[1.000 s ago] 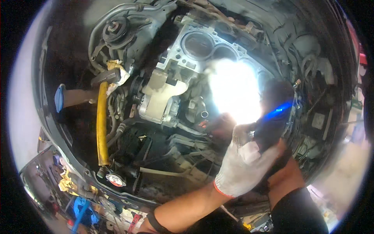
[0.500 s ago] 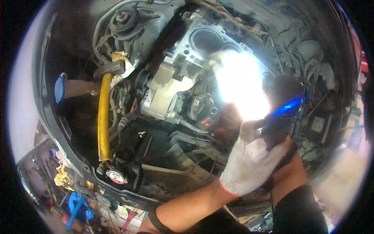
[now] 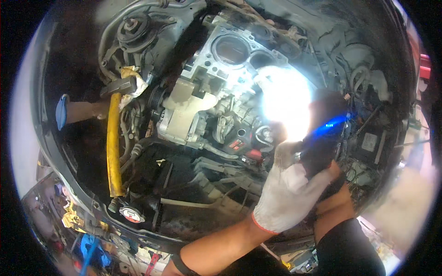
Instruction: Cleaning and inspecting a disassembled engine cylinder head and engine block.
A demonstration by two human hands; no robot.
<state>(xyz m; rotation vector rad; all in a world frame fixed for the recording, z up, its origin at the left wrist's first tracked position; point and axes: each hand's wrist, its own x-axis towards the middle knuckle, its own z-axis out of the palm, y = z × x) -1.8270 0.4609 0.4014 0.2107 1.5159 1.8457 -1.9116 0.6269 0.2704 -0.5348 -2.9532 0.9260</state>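
White-knit-gloved L hand (image 3: pixel 291 195) gripping blk blue-lit lamp (image 3: pixel 322 147) | R hand hidden, can't tell grip | glare slid R, silver metal ring (image 3: pixel 264 134) clearer

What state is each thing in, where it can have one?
Lamp: lit, blue indicator on.
Left hand: gloved, closed at the lamp's lower end.
Right hand: mostly hidden; grip can't be told.
Engine block: top uncovered, two bores showing open, the rest lost in glare.
Hammer: lying, yellow handle toward the person.
Blue cap: on its filler neck.
Radiator cap: on, looks seated.
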